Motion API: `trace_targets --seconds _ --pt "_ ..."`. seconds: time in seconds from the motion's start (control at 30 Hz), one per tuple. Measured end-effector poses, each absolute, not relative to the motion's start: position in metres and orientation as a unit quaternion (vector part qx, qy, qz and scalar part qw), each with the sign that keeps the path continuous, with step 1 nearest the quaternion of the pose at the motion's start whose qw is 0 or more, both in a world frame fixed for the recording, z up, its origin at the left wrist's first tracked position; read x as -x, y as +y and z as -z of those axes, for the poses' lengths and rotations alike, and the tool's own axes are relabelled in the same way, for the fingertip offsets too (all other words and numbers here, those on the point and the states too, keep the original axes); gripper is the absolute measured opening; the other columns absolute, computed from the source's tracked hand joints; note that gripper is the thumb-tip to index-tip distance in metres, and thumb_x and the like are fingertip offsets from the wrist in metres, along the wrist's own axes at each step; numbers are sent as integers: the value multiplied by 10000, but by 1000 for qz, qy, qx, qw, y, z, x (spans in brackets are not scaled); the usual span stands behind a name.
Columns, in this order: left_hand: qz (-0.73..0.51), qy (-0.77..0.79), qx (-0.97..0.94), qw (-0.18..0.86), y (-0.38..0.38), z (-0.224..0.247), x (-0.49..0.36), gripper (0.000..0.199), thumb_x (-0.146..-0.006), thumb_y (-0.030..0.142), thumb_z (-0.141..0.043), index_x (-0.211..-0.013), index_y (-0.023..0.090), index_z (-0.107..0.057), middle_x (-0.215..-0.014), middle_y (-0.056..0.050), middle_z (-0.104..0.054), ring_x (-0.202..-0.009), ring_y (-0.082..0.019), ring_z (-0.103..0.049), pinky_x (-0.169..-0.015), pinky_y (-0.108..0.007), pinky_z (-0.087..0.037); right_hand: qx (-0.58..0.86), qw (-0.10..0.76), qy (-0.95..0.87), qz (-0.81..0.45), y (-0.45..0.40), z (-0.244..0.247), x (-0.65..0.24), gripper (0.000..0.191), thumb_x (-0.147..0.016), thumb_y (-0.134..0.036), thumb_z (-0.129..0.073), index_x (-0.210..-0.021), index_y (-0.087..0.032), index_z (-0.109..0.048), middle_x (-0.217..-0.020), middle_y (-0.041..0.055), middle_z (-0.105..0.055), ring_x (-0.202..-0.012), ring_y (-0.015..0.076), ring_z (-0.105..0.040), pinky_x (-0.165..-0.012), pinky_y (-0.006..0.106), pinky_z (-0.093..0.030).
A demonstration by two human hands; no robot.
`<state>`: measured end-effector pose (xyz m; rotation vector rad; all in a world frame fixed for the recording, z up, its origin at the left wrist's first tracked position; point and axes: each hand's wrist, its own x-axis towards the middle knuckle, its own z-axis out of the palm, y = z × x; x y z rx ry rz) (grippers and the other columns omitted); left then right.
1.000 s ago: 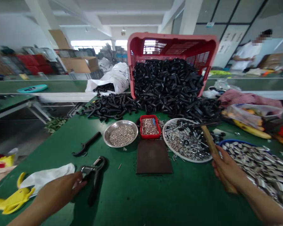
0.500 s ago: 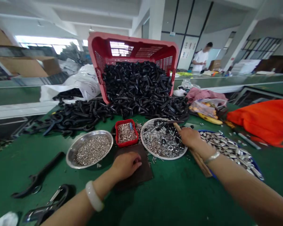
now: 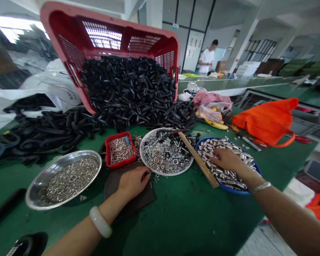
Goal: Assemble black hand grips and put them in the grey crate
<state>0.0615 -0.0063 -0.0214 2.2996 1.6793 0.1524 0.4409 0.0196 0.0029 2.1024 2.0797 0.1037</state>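
Right hand (image 3: 225, 160) over blue plastic tray (image 3: 229, 189) of silver metal sleeves (image 3: 220, 176), fingers spread, tips down among the sleeves. Left hand (image 3: 133, 183) on dark brown mat (image 3: 128, 186), fingers curled close together, any pinch not visible from this angle. Wooden-handled hammer (image 3: 198, 160) lying between tray and white plate (image 3: 165, 175) of bolts, nuts and washers. Risks: weight on tray rim tipping sleeves onto green bench top (image 3: 192, 213); forearm knocking hammer into plate, scattering hardware; tilted red crate (image 3: 96, 21) sliding if black plastic pieces (image 3: 128, 85) get disturbed, burying red tray (image 3: 121, 164) of small pins
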Motion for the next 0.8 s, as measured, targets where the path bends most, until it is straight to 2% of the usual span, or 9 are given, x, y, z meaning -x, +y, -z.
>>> trace_targets --seconds 0.1,0.17,0.27,0.37,0.43,0.53,0.6,0.67,0.8 --pt "-65 568 -807 148 -5 18 -66 204 -817 336 -420 -909 256 -584 -912 9 -628 -773 -140 -576 -612 -225 -399 -707 91 698 -64 29 3 -426 422 -815 -420 -393 -1136 -183 -528 -1062 146 -590 -979 280 -534 -784 396 -401" --pt "-81 558 -814 141 -4 13 -69 196 -818 332 -425 -899 250 -584 -908 6 -626 -779 -139 -575 -626 -225 -404 -694 100 710 -66 34 5 -418 349 -834 -351 -370 -1025 -154 -586 -996 163 -608 -960 281 -545 -765 390 -406" --pt "-92 541 -827 122 0 6 -77 193 -821 332 -424 -883 246 -586 -879 7 -627 -759 -140 -574 -622 -229 -412 -700 102 705 -52 39 3 -417 363 -855 -329 -323 -933 -119 -608 -914 183 -626 -884 275 -578 -710 377 -421" --pt "-90 514 -845 114 8 0 -91 220 -827 346 -417 -916 260 -599 -923 0 -616 -790 -146 -576 -633 -235 -426 -731 20 681 -30 37 -7 -426 392 -852 -374 -322 -900 -116 -613 -878 166 -634 -826 268 -589 -688 368 -423" --pt "-72 502 -855 109 16 -1 -101 225 -810 368 -447 -916 270 -620 -937 -10 -614 -824 -168 -578 -648 -253 -435 -739 -112 662 49 28 -13 -431 397 -836 -416 -351 -913 -120 -603 -826 132 -632 -763 237 -585 -646 333 -429" --pt "-33 507 -853 115 26 0 -112 211 -760 392 -517 -884 283 -649 -917 -19 -629 -833 -205 -585 -652 -289 -443 -659 -343 600 297 4 -19 -427 389 -813 -464 -403 -1015 -165 -548 -808 74 -609 -665 166 -555 -500 245 -402" --pt "-19 514 -847 134 30 2 -116 200 -734 391 -551 -878 295 -651 -909 -10 -638 -815 -204 -590 -647 -291 -442 -576 -445 524 441 -14 -19 -416 350 -805 -448 -440 -1047 -208 -517 -818 48 -590 -645 136 -535 -434 204 -363" --pt "-21 520 -840 155 32 3 -117 182 -719 377 -576 -871 302 -642 -898 8 -644 -805 -190 -591 -650 -283 -440 -531 -479 457 529 -29 -19 -400 323 -801 -427 -461 -1057 -236 -507 -791 29 -570 -601 115 -508 -390 181 -331" --pt "-30 545 -822 164 29 5 -114 148 -736 377 -566 -840 287 -621 -856 16 -645 -791 -188 -588 -639 -281 -433 -507 -440 398 625 -42 -20 -364 272 -784 -436 -500 -961 -233 -535 -668 -13 -513 -462 70 -395 -317 145 -235"
